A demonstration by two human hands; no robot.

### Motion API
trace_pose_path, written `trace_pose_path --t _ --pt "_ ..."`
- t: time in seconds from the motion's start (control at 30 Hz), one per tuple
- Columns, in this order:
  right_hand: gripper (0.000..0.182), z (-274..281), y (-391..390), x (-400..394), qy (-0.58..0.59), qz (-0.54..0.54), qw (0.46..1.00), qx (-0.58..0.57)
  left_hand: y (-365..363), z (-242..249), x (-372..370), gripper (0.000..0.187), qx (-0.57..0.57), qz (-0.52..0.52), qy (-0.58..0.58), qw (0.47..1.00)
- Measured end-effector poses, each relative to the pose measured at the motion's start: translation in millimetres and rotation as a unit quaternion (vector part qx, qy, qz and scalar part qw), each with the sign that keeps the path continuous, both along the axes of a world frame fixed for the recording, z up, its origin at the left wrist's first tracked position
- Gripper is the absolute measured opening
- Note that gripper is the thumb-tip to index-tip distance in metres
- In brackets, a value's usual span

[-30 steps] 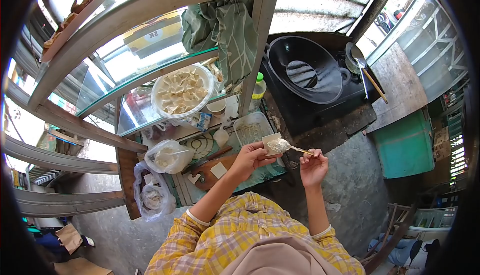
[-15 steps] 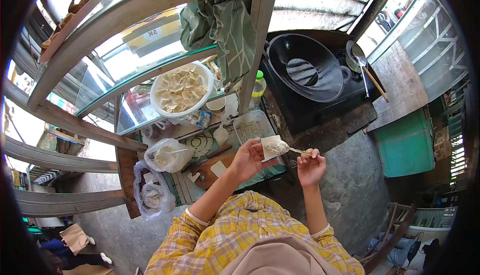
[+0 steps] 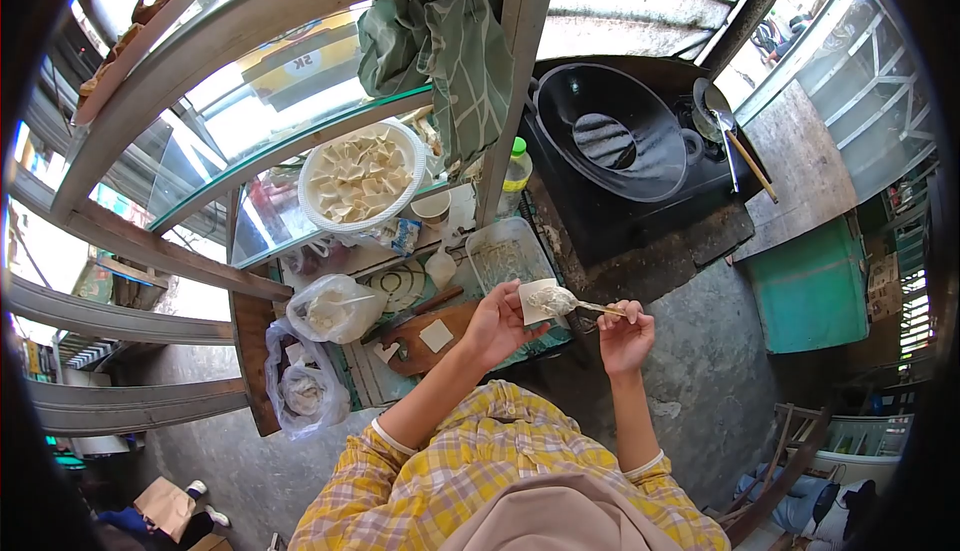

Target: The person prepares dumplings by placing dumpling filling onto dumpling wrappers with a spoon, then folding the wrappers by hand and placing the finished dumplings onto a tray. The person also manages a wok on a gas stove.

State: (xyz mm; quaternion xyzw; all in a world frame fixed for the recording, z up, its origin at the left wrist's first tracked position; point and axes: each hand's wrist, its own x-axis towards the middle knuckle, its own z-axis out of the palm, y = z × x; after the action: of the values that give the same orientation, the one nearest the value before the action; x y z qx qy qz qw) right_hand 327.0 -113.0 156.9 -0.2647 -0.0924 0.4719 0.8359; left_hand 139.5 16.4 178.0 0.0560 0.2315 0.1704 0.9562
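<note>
My left hand (image 3: 497, 323) holds a square dumpling wrapper (image 3: 535, 315) by its left side, between thumb and fingers. In my right hand (image 3: 627, 335) the fingers pinch the thin handle of a spoon (image 3: 595, 308). Pale, sticky filling (image 3: 551, 299) covers the spoon's bowl and lies over the wrapper. Below my left hand is a wooden cutting board (image 3: 413, 351) with another square wrapper (image 3: 436, 336) on it. A clear plastic container (image 3: 508, 254) with residue inside stands just beyond my hands.
A white basket (image 3: 415, 136) full of folded dumplings sits beyond the board. Plastic bags (image 3: 335, 308) lie at left. A large black wok (image 3: 660, 176) rests on the stove at right, with a ladle (image 3: 735, 151) beside it. A person's shoes (image 3: 217, 517) show lower left.
The wrapper in my left hand has tilted and shifted slightly left and down. The spoon's bowl has moved slightly with it, staying over the wrapper.
</note>
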Motion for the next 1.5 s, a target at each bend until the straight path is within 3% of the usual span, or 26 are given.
trace_pose_path --t 0.3,0.5,0.7,0.8,0.9,0.93,1.0,1.03,1.07,1.13,1.23,1.33,1.43,1.5 --pt "0.017 -2 0 -3 0.010 -0.008 1.000 -0.017 -8 -13 4 0.028 -0.012 0.047 0.055 0.997" --pt "0.016 -8 -2 -6 0.055 0.004 0.998 -0.024 -11 -21 1 0.028 -0.011 0.053 0.010 0.998" --pt "0.015 -26 -5 -9 0.117 -0.007 0.992 -0.045 -12 -25 -3 0.030 -0.022 0.072 0.085 0.994" --pt "0.015 -49 -12 -1 0.150 -0.026 0.988 -0.027 -3 -37 -10 0.033 0.065 0.141 0.145 0.977" --pt "0.016 -59 -12 0 0.062 -0.073 0.991 -0.095 9 -50 -27 0.033 0.213 0.170 0.197 0.942" --pt "0.017 -62 -10 -4 -0.044 -0.058 0.987 -0.145 11 -49 -31 0.033 0.251 0.177 0.228 0.924" --pt "0.019 -68 -3 -14 -0.254 -0.028 0.937 -0.241 12 -47 -35 0.033 0.251 0.157 0.260 0.919" --pt "0.021 -70 0 -15 -0.426 0.033 0.866 -0.261 11 -48 -35 0.033 0.253 0.157 0.264 0.918" --pt "0.017 -76 9 -25 -0.546 0.023 0.807 -0.222 11 -49 -35 0.032 0.254 0.156 0.268 0.916" --pt "0.019 -73 17 -33 -0.790 0.082 0.574 -0.198 8 -43 -32 0.033 0.254 0.147 0.247 0.923" --pt "0.030 -49 16 -49 -0.858 0.092 0.463 -0.204 5 -34 -30 0.033 0.243 0.126 0.209 0.939" --pt "0.039 -31 24 -56 -0.801 0.067 0.562 -0.198 -1 -24 -29 0.034 0.220 0.105 0.173 0.954" --pt "0.038 -37 32 -60 -0.525 0.188 0.807 -0.196 -8 -24 -18 0.035 0.216 0.072 0.144 0.963" --pt "0.036 -41 36 -65 -0.376 0.191 0.893 -0.158 -9 -25 -13 0.037 0.227 0.058 0.140 0.962"
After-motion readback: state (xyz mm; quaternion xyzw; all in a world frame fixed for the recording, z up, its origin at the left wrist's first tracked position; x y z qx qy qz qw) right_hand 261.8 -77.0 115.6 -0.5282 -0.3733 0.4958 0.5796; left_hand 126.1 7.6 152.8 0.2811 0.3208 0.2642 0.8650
